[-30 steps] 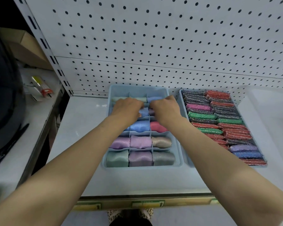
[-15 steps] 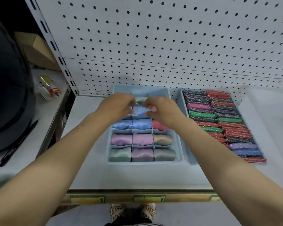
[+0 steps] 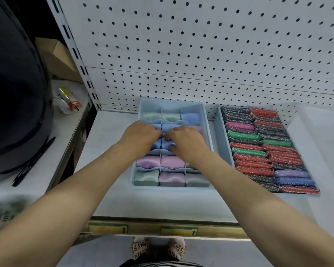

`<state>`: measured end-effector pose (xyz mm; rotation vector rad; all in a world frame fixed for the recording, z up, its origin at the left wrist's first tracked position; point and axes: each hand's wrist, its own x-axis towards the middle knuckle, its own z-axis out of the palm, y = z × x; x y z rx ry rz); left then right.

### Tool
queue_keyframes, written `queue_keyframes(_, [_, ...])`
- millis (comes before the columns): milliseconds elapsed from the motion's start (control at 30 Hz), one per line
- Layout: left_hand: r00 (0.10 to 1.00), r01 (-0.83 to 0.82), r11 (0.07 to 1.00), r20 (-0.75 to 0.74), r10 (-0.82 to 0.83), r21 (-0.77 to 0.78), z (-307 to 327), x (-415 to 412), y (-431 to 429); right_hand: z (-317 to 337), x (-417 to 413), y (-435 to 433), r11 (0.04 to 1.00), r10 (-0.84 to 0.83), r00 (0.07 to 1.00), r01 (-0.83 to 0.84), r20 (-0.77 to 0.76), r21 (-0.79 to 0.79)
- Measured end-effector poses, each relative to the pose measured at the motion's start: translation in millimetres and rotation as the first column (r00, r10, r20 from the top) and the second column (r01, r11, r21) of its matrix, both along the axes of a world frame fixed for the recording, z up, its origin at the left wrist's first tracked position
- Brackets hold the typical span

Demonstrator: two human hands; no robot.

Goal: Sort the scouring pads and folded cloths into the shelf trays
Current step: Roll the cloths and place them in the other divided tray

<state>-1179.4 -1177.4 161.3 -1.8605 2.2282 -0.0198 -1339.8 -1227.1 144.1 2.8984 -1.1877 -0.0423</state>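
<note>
A light-blue divided tray (image 3: 172, 102) on the white shelf holds folded satin cloths in green, blue, pink, lilac and grey. Both my hands are over its middle rows. My left hand (image 3: 141, 136) curls its fingers down onto a blue folded cloth (image 3: 156, 145). My right hand (image 3: 188, 142) pinches the neighbouring blue cloth (image 3: 167, 145) between fingers and thumb. My fingertips meet over the centre column and hide the cloths beneath. To the right, a second tray (image 3: 219, 132) is packed with glittery scouring pads (image 3: 245, 135) in red, green, pink, grey, lilac and blue.
White pegboard (image 3: 201, 54) rises right behind the trays. On the left stand a large black object (image 3: 17, 93), a cardboard box (image 3: 56, 58), a small packet (image 3: 69, 99) and a black pen (image 3: 33, 160). The shelf's front rail (image 3: 177, 231) carries price labels.
Both hands moved from the tray's back rows toward me, down onto the row of blue cloths. The camera shifted slightly.
</note>
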Motion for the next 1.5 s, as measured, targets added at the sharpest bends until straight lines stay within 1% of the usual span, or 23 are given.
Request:
queue_keyframes(67, [0.999,0.023,1.0,0.026,-0.022,-0.013,-3,-1,0,-4,-1,2,1.0,0.005,1.0,-0.005,0.005,0.01])
queue_keyframes(133, [0.999,0.015,1.0,0.035,-0.016,0.01,-4,-3,-2,-2,-3,2,0.997,0.005,0.999,-0.008,0.042,0.083])
queue_keyframes(200, [0.999,-0.042,0.998,-0.018,0.043,0.046,-2,-2,-4,10,-9,-3,0.974,-0.091,0.985,0.057,0.148,0.221])
queue_keyframes(233, [0.994,-0.077,0.996,-0.069,0.081,0.05,0,-2,-4,15,-16,-8,0.958,-0.166,0.966,0.111,0.196,0.264])
queue_keyframes(267, [0.984,-0.11,0.993,-0.139,0.115,0.044,2,-2,-5,20,-23,-13,0.947,-0.231,0.949,0.169,0.213,0.274])
queue_keyframes(300, [0.964,-0.14,0.99,-0.223,0.144,0.031,2,-4,-6,21,-31,-18,0.941,-0.271,0.946,0.221,0.18,0.255])
queue_keyframes(367, [0.903,-0.17,0.985,-0.395,0.168,0.028,4,-12,-9,20,-41,-23,0.945,-0.28,0.959,0.27,0.032,0.182])
queue_keyframes(400, [0.882,-0.152,0.987,-0.444,0.158,0.048,4,-19,-10,18,-42,-22,0.954,-0.259,0.965,0.261,-0.034,0.147])
queue_keyframes(467, [0.885,-0.114,0.987,-0.439,0.153,0.115,1,-30,-12,11,-41,-17,0.977,-0.195,0.975,0.203,-0.102,0.071])
queue_keyframes(567, [0.906,-0.106,0.983,-0.392,0.157,0.149,-8,-37,-13,6,-40,-16,0.992,-0.123,0.985,0.123,-0.121,-0.004])
queue_keyframes(733, [0.89,-0.115,0.981,-0.422,0.17,0.154,-11,-36,-15,5,-46,-13,0.995,-0.084,0.994,0.08,-0.072,-0.058])
queue_keyframes(800, [0.881,-0.115,0.979,-0.437,0.18,0.171,-10,-33,-15,-1,-48,-12,0.997,-0.067,0.997,0.065,-0.035,-0.046])
queue_keyframes(900, [0.838,-0.122,0.978,-0.511,0.192,0.168,-4,-24,-9,3,-49,-15,0.998,-0.066,0.997,0.066,-0.039,0.004])
queue_keyframes(933, [0.835,-0.133,0.981,-0.517,0.188,0.141,0,-19,-5,5,-48,-14,0.998,-0.06,0.998,0.06,0.014,0.011])
queue_keyframes(967, [0.843,-0.145,0.983,-0.507,0.183,0.113,5,-14,0,8,-48,-12,0.999,-0.047,0.993,0.045,0.106,0.025])
queue_keyframes(1033, [0.879,-0.154,0.983,-0.442,0.182,0.099,12,-6,11,16,-43,1,0.993,-0.035,0.963,0.004,0.268,0.117])
queue_keyframes(1067, [0.899,-0.148,0.981,-0.396,0.187,0.126,15,-4,17,19,-39,10,0.986,-0.02,0.961,-0.026,0.277,0.163])
queue_keyframes(1133, [0.933,-0.135,0.975,-0.309,0.185,0.178,18,-7,26,21,-30,26,0.973,0.014,0.983,-0.055,0.181,0.225])
queue_keyframes(1233, [0.949,-0.134,0.976,-0.261,0.176,0.171,18,-11,32,21,-22,38,0.991,0.067,0.998,-0.066,-0.006,0.117])
queue_keyframes(1333, [0.966,-0.114,0.982,-0.214,0.144,0.148,17,-15,38,13,-16,44,0.997,0.078,0.984,-0.078,-0.163,0.005])
queue_keyframes(1400, [0.973,-0.106,0.985,-0.191,0.131,0.136,17,-17,42,8,-10,46,0.998,0.045,0.978,-0.055,-0.203,-0.044])
queue_keyframes(1500, [0.974,-0.109,0.988,-0.187,0.129,0.112,21,-23,45,9,-7,44,0.999,0.045,0.984,-0.043,-0.17,0.019])
